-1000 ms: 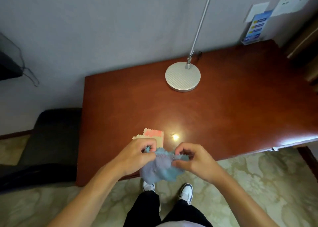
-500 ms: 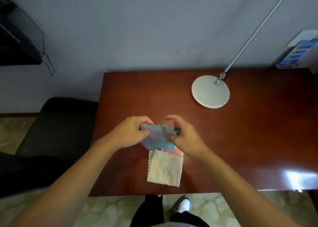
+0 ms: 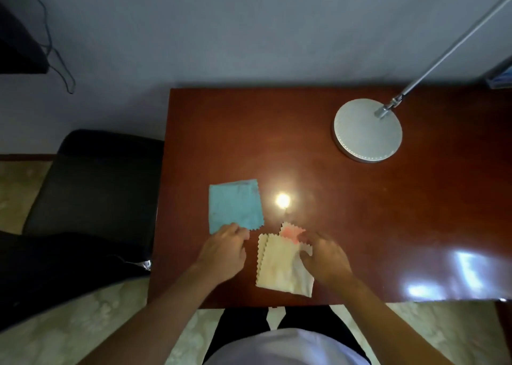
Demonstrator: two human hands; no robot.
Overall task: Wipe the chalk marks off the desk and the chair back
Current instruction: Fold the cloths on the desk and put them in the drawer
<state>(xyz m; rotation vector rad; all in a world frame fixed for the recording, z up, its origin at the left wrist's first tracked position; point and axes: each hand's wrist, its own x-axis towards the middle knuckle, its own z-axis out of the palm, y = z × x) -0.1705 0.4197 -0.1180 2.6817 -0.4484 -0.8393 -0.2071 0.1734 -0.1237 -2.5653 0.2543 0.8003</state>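
Blue zigzag-edged cloth flat on glossy wooden desk

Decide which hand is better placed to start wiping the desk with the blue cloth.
Probably the left hand: its fingers already rest on the blue cloth. The right hand is on the beige cloth.
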